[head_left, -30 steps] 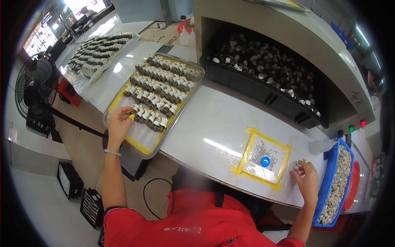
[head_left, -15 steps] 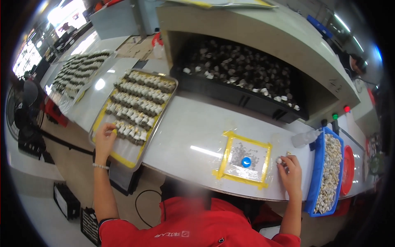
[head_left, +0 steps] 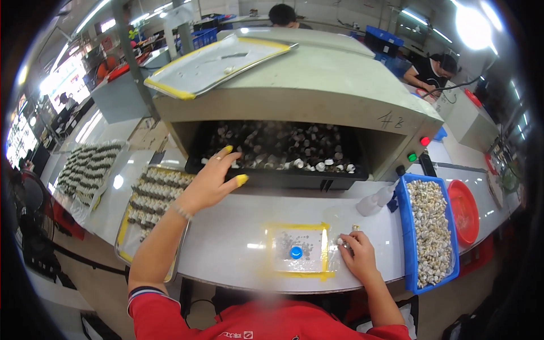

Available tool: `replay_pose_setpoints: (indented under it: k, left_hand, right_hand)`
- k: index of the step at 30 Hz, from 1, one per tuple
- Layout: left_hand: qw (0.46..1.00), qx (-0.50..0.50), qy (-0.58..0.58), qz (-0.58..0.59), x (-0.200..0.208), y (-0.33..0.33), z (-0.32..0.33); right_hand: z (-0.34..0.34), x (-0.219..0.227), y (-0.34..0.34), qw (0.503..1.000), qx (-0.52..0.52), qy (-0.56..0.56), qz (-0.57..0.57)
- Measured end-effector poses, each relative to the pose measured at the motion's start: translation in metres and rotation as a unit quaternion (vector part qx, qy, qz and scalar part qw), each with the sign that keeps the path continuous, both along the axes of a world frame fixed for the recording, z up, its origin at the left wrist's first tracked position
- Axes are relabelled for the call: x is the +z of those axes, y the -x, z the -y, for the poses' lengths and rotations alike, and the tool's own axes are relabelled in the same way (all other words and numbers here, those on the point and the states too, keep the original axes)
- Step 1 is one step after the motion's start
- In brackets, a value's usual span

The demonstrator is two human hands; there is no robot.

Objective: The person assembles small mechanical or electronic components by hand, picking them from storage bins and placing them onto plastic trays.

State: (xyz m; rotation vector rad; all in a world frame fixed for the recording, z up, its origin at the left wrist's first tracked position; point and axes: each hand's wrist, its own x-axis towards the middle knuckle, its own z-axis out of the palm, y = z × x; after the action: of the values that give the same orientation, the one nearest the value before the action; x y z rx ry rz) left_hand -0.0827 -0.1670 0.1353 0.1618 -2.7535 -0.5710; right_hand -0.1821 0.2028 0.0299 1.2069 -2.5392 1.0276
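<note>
My left hand (head_left: 211, 180) reaches over the front rim of a black bin (head_left: 272, 180) with its fingers apart and nothing in them. Yellow covers show on its thumb and a fingertip. Inside the bin lie many small white-and-dark pieces (head_left: 297, 164). At the right of the table, my right hand (head_left: 360, 256) is closed, pinching a small white piece (head_left: 340, 241) between thumb and fingers. Just beyond that hand stands another small whitish piece (head_left: 356, 228) with a yellowish top. To its left, a yellow-taped square (head_left: 279, 267) holds a blue round cap (head_left: 296, 253) among grey spots.
A tray (head_left: 122, 233) with rows of pieces lies left, partly behind my left arm. The beige housing (head_left: 283, 96) surrounds the bin and carries another tray (head_left: 192, 71). A squeeze bottle (head_left: 374, 204), blue crate (head_left: 405, 238) of whitish pieces and red basin (head_left: 463, 212) stand right.
My left hand has moved from the tray of rows up and right to the bin, and its fingers have spread. The view has tilted up. My right hand keeps its pinch beside the taped square.
</note>
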Motion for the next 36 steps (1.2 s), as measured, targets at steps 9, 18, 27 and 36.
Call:
replay_pose_setpoints:
  k: [9, 18, 27, 36]
  left_hand:
    - [0.978, 0.006, 0.15, 0.144, -0.025, 0.174, 0.054]
    - [0.989, 0.001, 0.122, 0.079, -0.024, 0.221, 0.04]
    - [0.988, 0.011, 0.125, 0.086, -0.048, 0.241, 0.03]
    - [0.989, 0.024, 0.113, 0.091, -0.087, 0.247, 0.075]
  right_hand:
    - [-0.008, -0.007, 0.009, 1.0, 0.009, 0.001, 0.02]
    - [-0.009, 0.003, 0.011, 0.998, 0.003, -0.059, 0.018]
    - [-0.016, -0.011, 0.01, 0.998, 0.05, 0.027, -0.005]
    - [-0.008, -0.039, 0.017, 0.996, 0.053, 0.069, -0.023]
